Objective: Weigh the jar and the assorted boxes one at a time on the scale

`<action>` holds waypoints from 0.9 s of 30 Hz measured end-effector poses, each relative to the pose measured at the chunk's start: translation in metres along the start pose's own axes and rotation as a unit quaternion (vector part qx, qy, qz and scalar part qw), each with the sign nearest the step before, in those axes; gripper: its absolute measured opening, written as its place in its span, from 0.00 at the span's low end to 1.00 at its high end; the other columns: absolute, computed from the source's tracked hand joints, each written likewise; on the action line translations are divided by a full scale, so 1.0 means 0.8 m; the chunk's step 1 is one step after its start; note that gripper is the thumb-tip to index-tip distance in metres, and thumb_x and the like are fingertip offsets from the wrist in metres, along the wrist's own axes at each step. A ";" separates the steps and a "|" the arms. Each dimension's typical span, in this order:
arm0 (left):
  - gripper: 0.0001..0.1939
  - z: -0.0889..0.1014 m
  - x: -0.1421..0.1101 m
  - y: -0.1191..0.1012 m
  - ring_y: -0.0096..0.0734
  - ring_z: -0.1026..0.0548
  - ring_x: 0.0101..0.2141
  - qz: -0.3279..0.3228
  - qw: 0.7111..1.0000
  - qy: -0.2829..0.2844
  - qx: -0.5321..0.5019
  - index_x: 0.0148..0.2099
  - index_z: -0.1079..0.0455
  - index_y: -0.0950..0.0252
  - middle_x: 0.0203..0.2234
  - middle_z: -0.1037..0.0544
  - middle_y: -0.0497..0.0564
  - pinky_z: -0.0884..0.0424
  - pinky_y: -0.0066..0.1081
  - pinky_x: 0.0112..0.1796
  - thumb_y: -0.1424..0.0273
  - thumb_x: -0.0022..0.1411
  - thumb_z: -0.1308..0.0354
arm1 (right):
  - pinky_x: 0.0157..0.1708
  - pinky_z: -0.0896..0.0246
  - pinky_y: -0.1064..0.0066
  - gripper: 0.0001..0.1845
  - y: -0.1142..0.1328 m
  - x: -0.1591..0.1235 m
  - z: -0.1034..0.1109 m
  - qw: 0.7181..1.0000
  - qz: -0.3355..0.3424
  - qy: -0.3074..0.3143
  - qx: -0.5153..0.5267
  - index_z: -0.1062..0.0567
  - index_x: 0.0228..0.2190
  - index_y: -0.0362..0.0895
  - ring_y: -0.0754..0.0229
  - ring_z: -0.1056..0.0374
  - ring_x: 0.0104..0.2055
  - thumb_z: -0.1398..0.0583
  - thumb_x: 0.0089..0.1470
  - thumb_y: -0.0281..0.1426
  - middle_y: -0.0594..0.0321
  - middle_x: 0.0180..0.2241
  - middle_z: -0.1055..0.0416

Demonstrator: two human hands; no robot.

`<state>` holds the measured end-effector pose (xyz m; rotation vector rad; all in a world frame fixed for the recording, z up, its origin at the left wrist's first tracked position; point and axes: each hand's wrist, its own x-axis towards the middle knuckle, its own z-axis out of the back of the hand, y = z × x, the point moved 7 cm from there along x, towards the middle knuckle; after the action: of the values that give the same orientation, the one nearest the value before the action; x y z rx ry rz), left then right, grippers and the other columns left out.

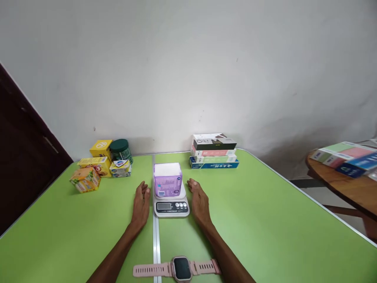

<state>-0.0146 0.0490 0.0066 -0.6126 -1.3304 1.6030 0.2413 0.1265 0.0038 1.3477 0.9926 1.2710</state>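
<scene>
A purple and white soft pack (168, 184) rests on the platform of a white digital kitchen scale (172, 214). The scale's small display looks blank. To the left of the scale, my left hand (141, 202) is held on edge with its fingers loosely extended, a small gap away from the pack. My right hand (200, 200) stands on the other side, palm turned inward, fingers stretched forward and slightly curved. Neither hand holds anything. A smartwatch with a pink strap (182, 269) lies flat on the table between my forearms.
Yellow boxes (101, 147), an orange carton (85, 180) and a green-lidded tub (120, 147) stand at the back left. Several flat boxes (214, 151) are stacked at the back right. A wooden table (338, 179) with more boxes is at far right. A metal seam divides the green table (250, 236).
</scene>
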 end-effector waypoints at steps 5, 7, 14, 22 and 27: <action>0.33 0.002 -0.002 -0.005 0.46 0.25 0.58 -0.012 0.999 -0.023 0.020 0.67 0.38 0.65 0.58 0.26 0.65 0.32 0.50 0.61 0.46 0.72 0.53 | 0.62 0.37 0.49 0.41 -0.002 -0.001 -0.002 1.000 -0.015 0.010 0.016 0.22 0.51 0.41 0.43 0.27 0.57 0.50 0.62 0.63 0.44 0.55 0.23; 0.33 0.002 -0.003 -0.006 0.46 0.26 0.58 -0.013 0.999 -0.029 0.024 0.67 0.39 0.66 0.58 0.26 0.66 0.32 0.50 0.61 0.47 0.72 0.53 | 0.62 0.37 0.49 0.42 -0.006 -0.001 -0.001 1.000 -0.019 0.008 0.024 0.22 0.51 0.40 0.43 0.27 0.57 0.50 0.61 0.64 0.43 0.55 0.23; 0.38 0.002 -0.011 -0.014 0.46 0.28 0.58 -0.047 0.997 -0.061 0.018 0.73 0.52 0.67 0.62 0.34 0.69 0.31 0.49 0.59 0.49 0.73 0.53 | 0.59 0.36 0.44 0.44 0.006 -0.008 0.006 0.999 0.025 -0.020 -0.028 0.24 0.54 0.36 0.40 0.27 0.55 0.54 0.64 0.61 0.39 0.55 0.24; 0.41 -0.032 -0.059 -0.072 0.51 0.46 0.71 -0.205 0.971 0.070 0.104 0.78 0.61 0.63 0.72 0.45 0.65 0.49 0.54 0.69 0.54 0.73 0.50 | 0.59 0.35 0.50 0.29 0.065 -0.045 -0.019 0.966 0.233 0.031 -0.109 0.26 0.58 0.41 0.45 0.30 0.60 0.50 0.69 0.48 0.46 0.57 0.25; 0.44 -0.037 -0.066 -0.087 0.51 0.46 0.71 -0.209 0.971 0.100 0.054 0.78 0.66 0.66 0.72 0.47 0.65 0.49 0.52 0.70 0.53 0.73 0.50 | 0.51 0.29 0.53 0.29 0.071 -0.047 -0.020 0.967 0.217 0.071 -0.116 0.26 0.58 0.44 0.45 0.25 0.53 0.48 0.68 0.50 0.49 0.54 0.23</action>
<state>0.0566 0.0147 0.0538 -0.3829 -1.1253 1.2256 0.2173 0.0821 0.0522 1.3439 0.6307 1.7744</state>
